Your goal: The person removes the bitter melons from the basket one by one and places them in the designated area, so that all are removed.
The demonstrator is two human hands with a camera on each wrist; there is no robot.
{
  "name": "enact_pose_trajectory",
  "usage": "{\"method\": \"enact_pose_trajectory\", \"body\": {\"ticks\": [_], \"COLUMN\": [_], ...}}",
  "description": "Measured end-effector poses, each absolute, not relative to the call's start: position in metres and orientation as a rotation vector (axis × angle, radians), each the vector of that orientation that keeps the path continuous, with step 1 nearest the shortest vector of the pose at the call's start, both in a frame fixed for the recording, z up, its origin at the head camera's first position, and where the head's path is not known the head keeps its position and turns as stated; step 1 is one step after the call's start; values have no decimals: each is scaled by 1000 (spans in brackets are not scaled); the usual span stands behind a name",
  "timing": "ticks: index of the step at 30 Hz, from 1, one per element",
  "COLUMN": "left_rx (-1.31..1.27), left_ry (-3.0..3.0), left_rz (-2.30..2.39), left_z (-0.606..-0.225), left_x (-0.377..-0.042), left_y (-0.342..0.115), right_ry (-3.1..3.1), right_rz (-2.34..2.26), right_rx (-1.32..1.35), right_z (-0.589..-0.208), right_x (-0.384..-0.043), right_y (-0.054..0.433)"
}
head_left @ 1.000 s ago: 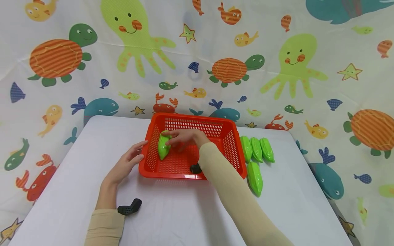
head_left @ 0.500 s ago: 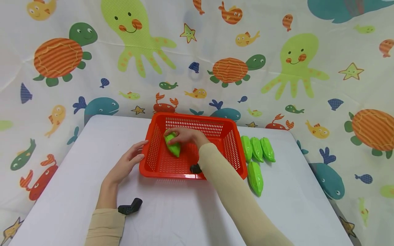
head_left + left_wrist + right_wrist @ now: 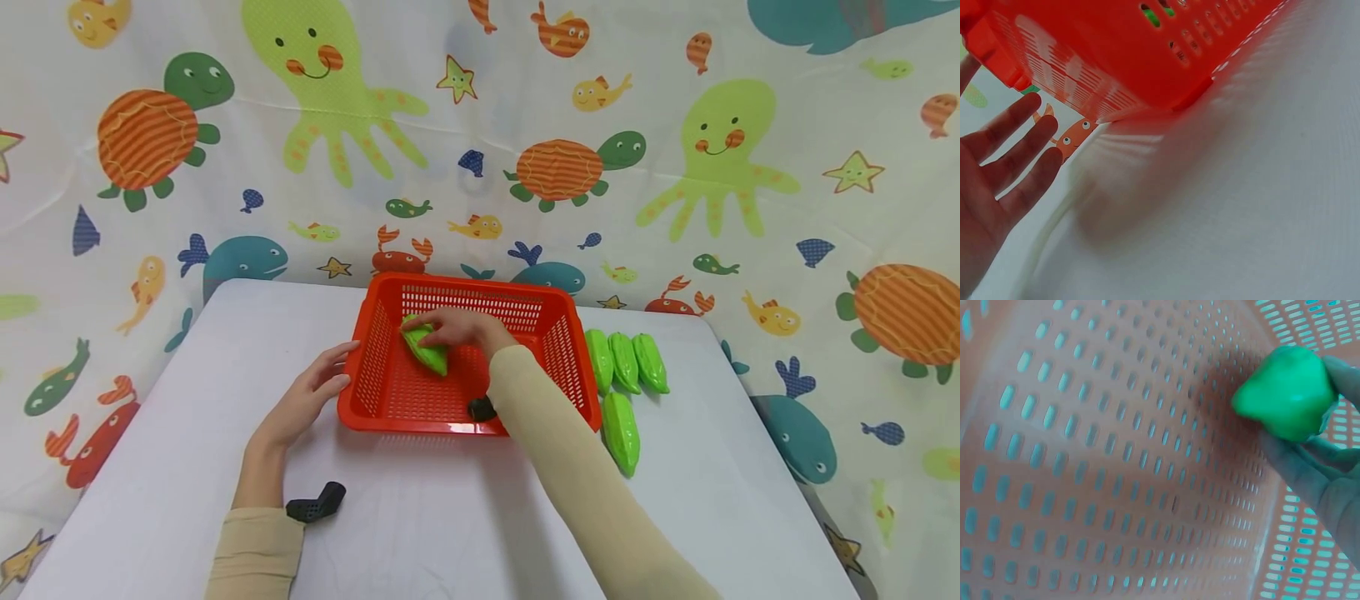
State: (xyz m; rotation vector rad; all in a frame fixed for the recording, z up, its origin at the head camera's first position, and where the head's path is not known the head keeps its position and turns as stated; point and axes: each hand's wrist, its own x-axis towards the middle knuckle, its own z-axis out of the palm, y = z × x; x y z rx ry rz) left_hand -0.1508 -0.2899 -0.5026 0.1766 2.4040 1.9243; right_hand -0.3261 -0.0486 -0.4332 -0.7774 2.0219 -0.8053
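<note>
A glossy green vegetable [image 3: 431,354], ridged and tapered to a point, is inside the red basket [image 3: 420,429] near its left side. My right hand [image 3: 453,327] reaches over the rim and grips it. In the right wrist view the green vegetable [image 3: 1294,394] sits between thumb and fingers [image 3: 1310,478], just over the perforated basket floor; I cannot tell whether it touches. My left hand [image 3: 303,404] is at the basket's left rim, its fingers loosely extended. The left wrist view shows those fingers [image 3: 1019,147] spread beside the basket's outer wall [image 3: 1116,56].
To the right of the basket several similar green vegetables [image 3: 625,363] lie on the white table [image 3: 720,467], one [image 3: 621,433] nearer the front. A black wrist device [image 3: 318,502] is on the left forearm. A curtain [image 3: 480,108] printed with sea animals hangs behind.
The right hand has taken hold of the green vegetable and shifted it slightly right, away from the basket's left wall, turning it so its tip points toward the right front. The left hand stays put.
</note>
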Motion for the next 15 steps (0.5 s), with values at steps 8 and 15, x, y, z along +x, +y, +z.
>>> {"method": "enact_pose_trajectory", "body": {"ticks": [8, 15], "left_rx": [184, 184], "left_ry": [2402, 2404], "left_rz": [1933, 1933], "left_z": [-503, -503], "left_x": [-151, -152], "left_y": [-290, -291], "right_ry": [2040, 1996], "right_rz": [-832, -882], "right_rx": [-796, -804], "right_z": [-434, -419], "right_x": [-329, -331], "right_y": [-44, -35]}}
